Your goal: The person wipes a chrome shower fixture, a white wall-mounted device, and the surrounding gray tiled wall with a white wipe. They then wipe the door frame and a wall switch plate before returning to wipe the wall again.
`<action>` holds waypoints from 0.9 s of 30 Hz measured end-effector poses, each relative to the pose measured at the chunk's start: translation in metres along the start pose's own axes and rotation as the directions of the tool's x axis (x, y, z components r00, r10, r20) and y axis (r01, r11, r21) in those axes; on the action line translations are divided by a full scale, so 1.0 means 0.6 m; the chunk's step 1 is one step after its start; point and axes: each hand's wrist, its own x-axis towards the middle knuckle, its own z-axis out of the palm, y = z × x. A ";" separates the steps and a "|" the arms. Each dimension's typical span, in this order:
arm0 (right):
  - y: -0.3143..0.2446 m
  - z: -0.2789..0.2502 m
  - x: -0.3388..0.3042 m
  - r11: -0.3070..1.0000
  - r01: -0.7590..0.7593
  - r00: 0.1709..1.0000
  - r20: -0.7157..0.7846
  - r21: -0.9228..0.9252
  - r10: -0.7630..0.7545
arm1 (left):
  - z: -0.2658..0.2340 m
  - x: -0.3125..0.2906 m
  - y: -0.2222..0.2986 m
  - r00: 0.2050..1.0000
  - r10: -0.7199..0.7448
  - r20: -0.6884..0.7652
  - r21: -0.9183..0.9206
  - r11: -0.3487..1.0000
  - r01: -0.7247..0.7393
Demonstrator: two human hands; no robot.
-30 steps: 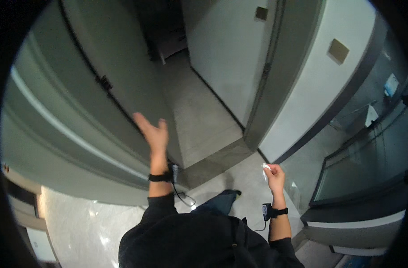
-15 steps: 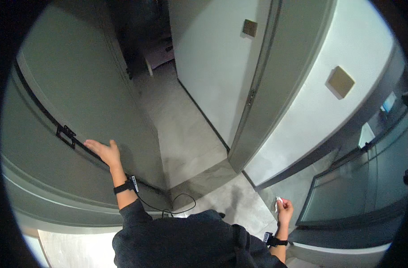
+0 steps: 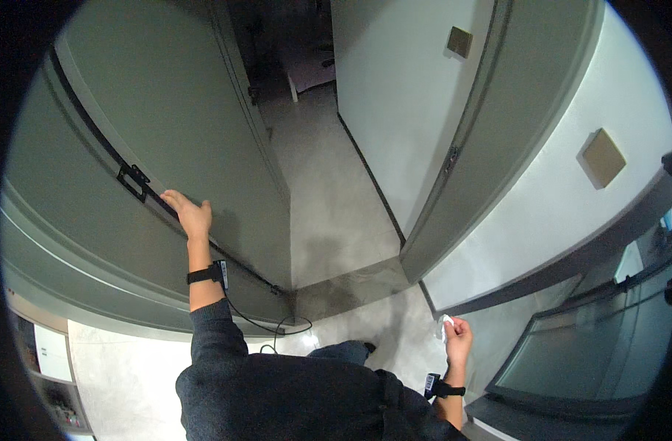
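At left, just beside the black fitting (image 3: 134, 181) on the grey-green door (image 3: 156, 95), reaching to the dark seam (image 3: 240, 264) with the left hand (image 3: 193, 218) spread and grasping nothing, cannot tell whether touching, at risk of pinched fingers from any swing of the door. Toward the middle, looping a black cable (image 3: 277, 332) low from the left wristband (image 3: 204, 275), liable to snag through a sudden step or pull. At right, pinching a small white item (image 3: 445, 328) in the right hand (image 3: 459, 340), likely to drop it by loosening or knocking the nearby glass panel (image 3: 571, 360).
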 end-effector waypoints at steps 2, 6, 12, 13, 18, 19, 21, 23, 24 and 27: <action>0.009 -0.008 -0.011 1.000 -0.015 0.999 0.030 -0.016 0.015 | 0.006 0.009 -0.012 0.999 0.028 -0.016 -0.040 0.999 -0.028; 0.018 -0.040 -0.014 0.998 -0.034 0.999 -0.013 -0.046 0.034 | 0.024 0.036 -0.051 0.995 0.049 0.083 0.181 0.981 -0.064; -0.013 -0.078 0.003 0.986 0.007 0.994 -0.108 -0.168 -0.026 | 0.054 0.060 -0.121 0.994 0.021 0.105 0.118 0.992 -0.034; -0.030 -0.085 0.011 0.985 0.088 0.985 -0.134 -0.148 -0.108 | 0.052 0.065 -0.123 0.993 0.044 0.109 0.106 0.993 -0.056; -0.167 -0.177 0.080 0.921 0.250 0.916 -0.236 -0.298 -0.324 | 0.031 0.079 -0.123 0.981 -0.007 0.194 0.074 0.997 -0.007; -0.204 -0.199 0.093 0.902 0.291 0.891 -0.254 -0.319 -0.377 | 0.031 0.082 -0.116 0.982 -0.018 0.186 0.151 0.988 -0.010; -0.289 -0.237 0.120 0.867 0.373 0.844 -0.267 -0.330 -0.465 | 0.028 0.078 -0.109 0.987 -0.007 0.160 0.176 0.984 -0.021; -0.384 -0.266 0.134 0.769 0.485 0.734 -0.284 -0.415 -0.616 | 0.030 0.077 -0.105 0.981 -0.075 0.180 0.150 0.987 0.047; -0.434 -0.273 0.141 0.722 0.544 0.671 -0.294 -0.428 -0.680 | 0.028 0.075 -0.107 0.976 -0.082 0.200 0.055 0.996 0.072; -0.577 -0.273 0.153 0.557 0.601 0.463 -0.319 -0.573 -0.827 | 0.034 0.078 -0.106 0.978 -0.099 0.186 0.154 0.986 0.070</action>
